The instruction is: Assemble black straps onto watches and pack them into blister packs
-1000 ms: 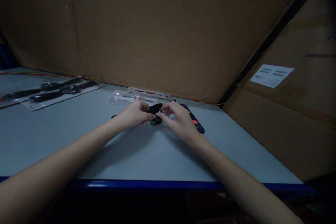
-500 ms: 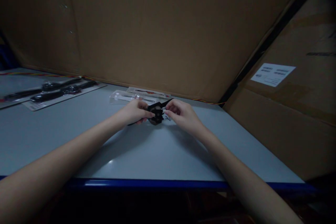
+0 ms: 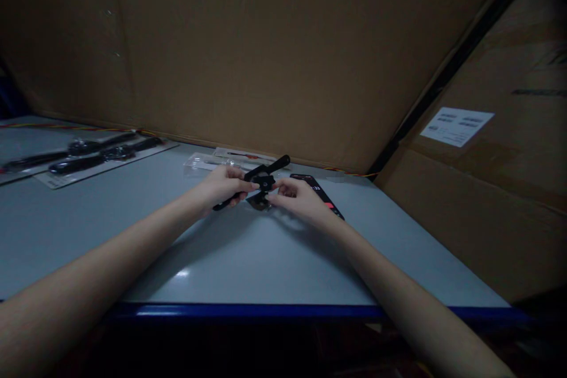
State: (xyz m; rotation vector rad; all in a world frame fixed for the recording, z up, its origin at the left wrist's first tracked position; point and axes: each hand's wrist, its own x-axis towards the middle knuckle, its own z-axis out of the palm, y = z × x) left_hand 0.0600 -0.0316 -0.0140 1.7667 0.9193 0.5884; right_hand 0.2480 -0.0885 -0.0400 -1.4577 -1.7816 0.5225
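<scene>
A black spokeshave (image 3: pixel 279 163) is held above the tabletop, one handle slanting up to the right and the other down to the left. My left hand (image 3: pixel 225 185) is closed round its left side, with the thumb pressed on the dark middle part. At that middle, the fingertips of my right hand (image 3: pixel 296 196) pinch the edge of a black plate (image 3: pixel 264 182). Below the plate a brownish, curved piece (image 3: pixel 258 203) shows, partly hidden by fingers. Whether the right fingers also hold something small is hidden.
A phone (image 3: pixel 315 188) with a lit screen lies behind my right hand. Clear plastic packages (image 3: pixel 201 163) lie behind my left hand. Two carded spokeshaves (image 3: pixel 106 155) are at the left. Cardboard walls (image 3: pixel 266 59) stand behind and right; a blue edge (image 3: pixel 248 310) runs along the front.
My right hand has moved slightly down and left, onto the spokeshave's middle. The spokeshave's right handle points higher, and the phone has come into sight.
</scene>
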